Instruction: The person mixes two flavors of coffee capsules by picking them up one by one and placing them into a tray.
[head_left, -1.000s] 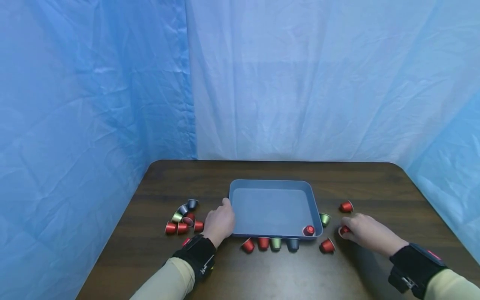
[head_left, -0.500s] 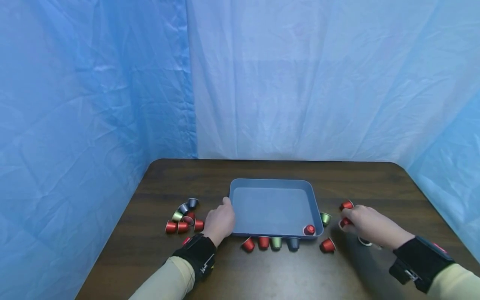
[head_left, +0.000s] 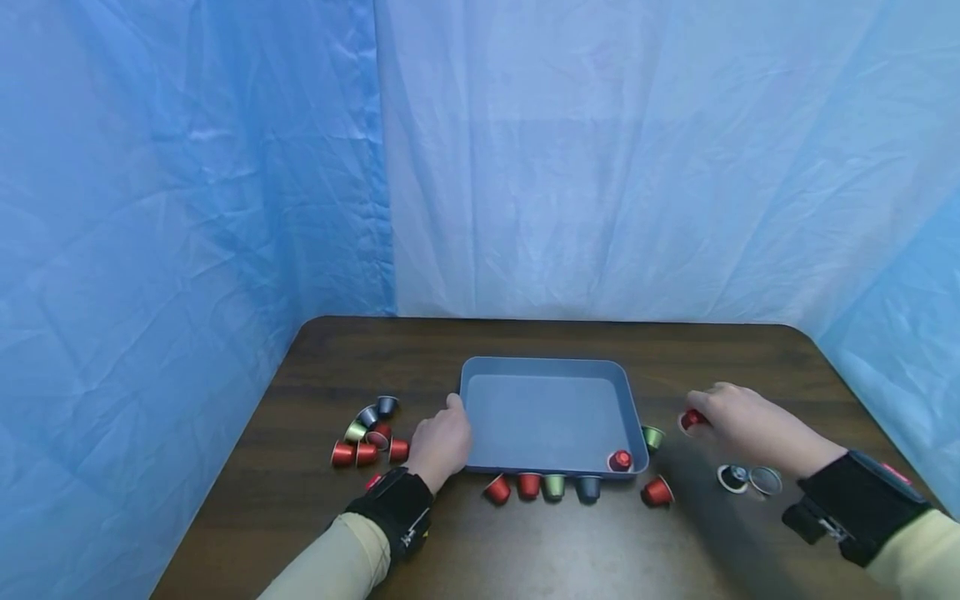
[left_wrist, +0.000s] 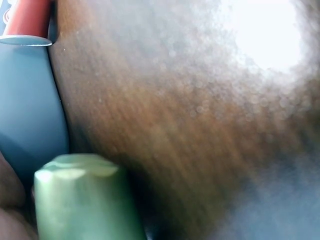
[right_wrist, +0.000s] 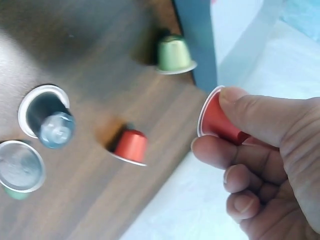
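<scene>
My right hand (head_left: 738,421) is raised over the right side of the table. Between thumb and forefinger it pinches a red coffee capsule (right_wrist: 222,117), its silver rim turned outward. Beyond it in the right wrist view, another red capsule (right_wrist: 132,145) lies on the table; in the head view the hand hides it. My left hand (head_left: 438,446) stays at the left edge of the blue-grey tray (head_left: 547,367), its fingertips mostly hidden. A green capsule (left_wrist: 87,200) is close before the left wrist camera, beside the fingers. Whether they touch it cannot be told.
A red capsule (head_left: 620,460) stands inside the tray. Several capsules line its front, including a dark blue one (head_left: 588,489); a green capsule (head_left: 652,437) sits at its right. Left lies a cluster with a red capsule (head_left: 342,454). A blue capsule (head_left: 733,477) is below the right forearm.
My right hand has moved farther back and slightly right with the red capsule, uncovering the blue capsule and a silver-lidded one on the table. My left hand has stayed put.
</scene>
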